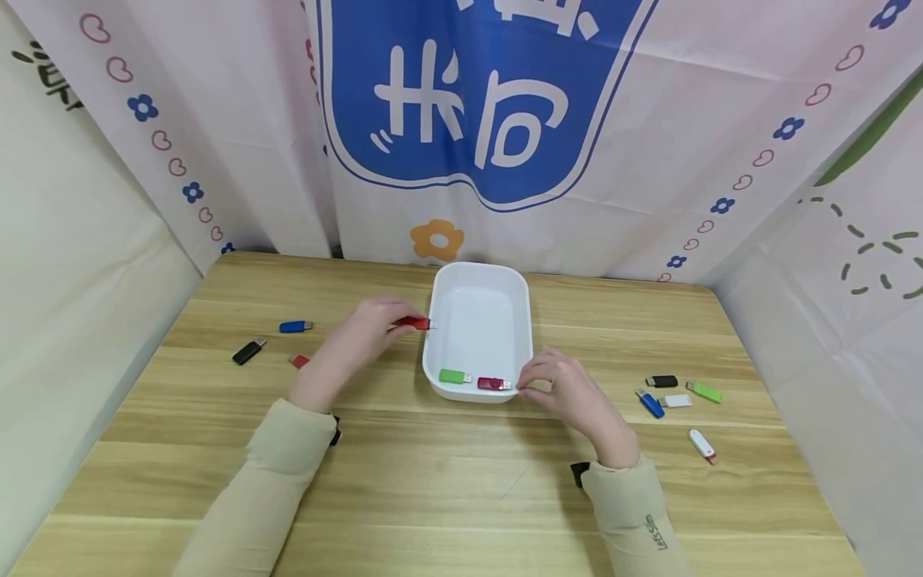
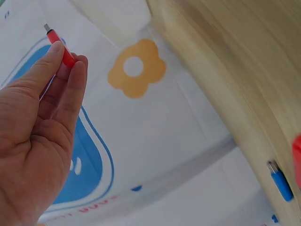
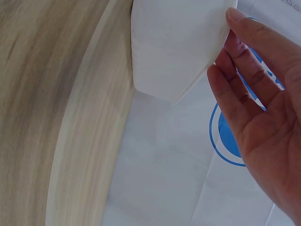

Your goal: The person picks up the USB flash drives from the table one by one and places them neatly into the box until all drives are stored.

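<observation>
My left hand [image 1: 366,330] pinches a red USB flash drive [image 2: 60,47] between thumb and fingertips, its metal plug pointing away from the hand. In the head view this drive overlaps the left rim of a white plastic tray [image 1: 479,320]. A green USB flash drive [image 1: 452,376] and a dark red one [image 1: 492,384] lie inside along the tray's near end. At the tray's near right corner, my right hand [image 1: 566,386] holds the rim, with the thumb [image 3: 237,15] overlapping the white wall and the other fingertips at the edge.
On the left of the wooden table [image 1: 447,489] lie a blue drive [image 1: 293,327], a black drive [image 1: 248,352] and a red drive [image 1: 299,361] partly behind my wrist. Several more, including a white-and-red one [image 1: 702,445], lie at right. A printed curtain [image 1: 274,160] hangs behind.
</observation>
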Tool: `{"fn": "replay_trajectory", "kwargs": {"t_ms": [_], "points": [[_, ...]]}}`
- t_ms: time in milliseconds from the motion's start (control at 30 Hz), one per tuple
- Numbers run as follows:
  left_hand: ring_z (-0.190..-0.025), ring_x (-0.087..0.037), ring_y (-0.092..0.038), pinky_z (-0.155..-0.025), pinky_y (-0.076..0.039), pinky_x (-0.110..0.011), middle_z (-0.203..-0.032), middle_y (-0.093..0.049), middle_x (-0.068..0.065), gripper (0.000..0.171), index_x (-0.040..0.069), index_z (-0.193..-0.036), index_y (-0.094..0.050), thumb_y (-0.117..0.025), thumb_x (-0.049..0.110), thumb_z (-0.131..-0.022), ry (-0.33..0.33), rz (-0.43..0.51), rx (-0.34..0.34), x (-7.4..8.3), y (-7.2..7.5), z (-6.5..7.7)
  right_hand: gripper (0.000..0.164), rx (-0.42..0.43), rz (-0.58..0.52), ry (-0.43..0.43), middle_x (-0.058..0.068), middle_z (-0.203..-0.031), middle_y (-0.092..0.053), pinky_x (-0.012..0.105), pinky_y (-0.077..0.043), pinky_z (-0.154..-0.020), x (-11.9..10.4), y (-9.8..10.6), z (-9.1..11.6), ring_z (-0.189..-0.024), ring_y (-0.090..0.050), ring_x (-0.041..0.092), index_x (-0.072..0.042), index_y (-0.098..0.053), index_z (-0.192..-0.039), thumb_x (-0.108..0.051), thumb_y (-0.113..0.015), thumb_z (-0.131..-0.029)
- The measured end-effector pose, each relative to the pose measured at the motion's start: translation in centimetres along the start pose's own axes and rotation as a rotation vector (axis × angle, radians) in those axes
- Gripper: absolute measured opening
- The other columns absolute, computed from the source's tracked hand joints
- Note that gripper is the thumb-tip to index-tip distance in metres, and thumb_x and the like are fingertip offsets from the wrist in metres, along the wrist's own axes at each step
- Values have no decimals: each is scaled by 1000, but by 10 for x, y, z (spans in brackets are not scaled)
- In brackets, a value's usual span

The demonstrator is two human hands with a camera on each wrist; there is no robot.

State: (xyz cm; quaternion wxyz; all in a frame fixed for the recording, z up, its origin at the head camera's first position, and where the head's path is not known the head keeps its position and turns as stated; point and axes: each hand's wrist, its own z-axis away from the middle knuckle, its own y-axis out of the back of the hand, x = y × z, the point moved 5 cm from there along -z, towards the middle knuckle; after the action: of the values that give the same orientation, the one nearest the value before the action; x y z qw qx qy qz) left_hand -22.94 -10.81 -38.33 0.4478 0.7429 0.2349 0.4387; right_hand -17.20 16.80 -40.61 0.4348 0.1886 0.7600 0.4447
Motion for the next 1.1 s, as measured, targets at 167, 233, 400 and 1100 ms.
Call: {"fn": "replay_trajectory", "kwargs": {"t_ms": [167, 233, 400, 1100], "points": [[-105, -23, -70, -91, -59, -39, -113, -75, -8, 21, 10, -112, -75, -71, 11, -92, -22, 12, -27, 15, -11, -6, 9, 1, -4, -2, -2, -95, -75, 37, -57, -89, 0, -1, 0, -97, -66, 18, -14, -78, -86, -7, -81, -80], [-105, -23, -70, -91, -59, -38, -112, -75, -7, 21, 10, -111, -75, -72, 10, -91, -48, 11, -32, 20, -16, -9, 10, 7, -3, 1, -2, -95, -75, 38, -57, -88, 1, -1, 0, -97, -66, 17, -14, -78, -85, -6, -82, -80], [-100, -21, -70, -88, -59, -35, -106, -76, -7, 18, 8, -107, -76, -73, 8, -89, -113, 4, -40, 31, -28, -15, 10, 17, 5, 4, -3, -94, -76, 37, -57, -88, 1, -1, 0, -96, -66, 17, -14, -78, -85, -6, -82, -79], [-88, -19, -68, -82, -58, -33, -96, -76, -2, 13, 13, -99, -79, -78, 15, -86, -114, -204, -87, 43, -56, -26, 9, 0, 3, -17, -3, -94, -76, 35, -58, -87, 1, -1, -1, -96, -66, 16, -14, -79, -84, -7, -81, -80]]}}
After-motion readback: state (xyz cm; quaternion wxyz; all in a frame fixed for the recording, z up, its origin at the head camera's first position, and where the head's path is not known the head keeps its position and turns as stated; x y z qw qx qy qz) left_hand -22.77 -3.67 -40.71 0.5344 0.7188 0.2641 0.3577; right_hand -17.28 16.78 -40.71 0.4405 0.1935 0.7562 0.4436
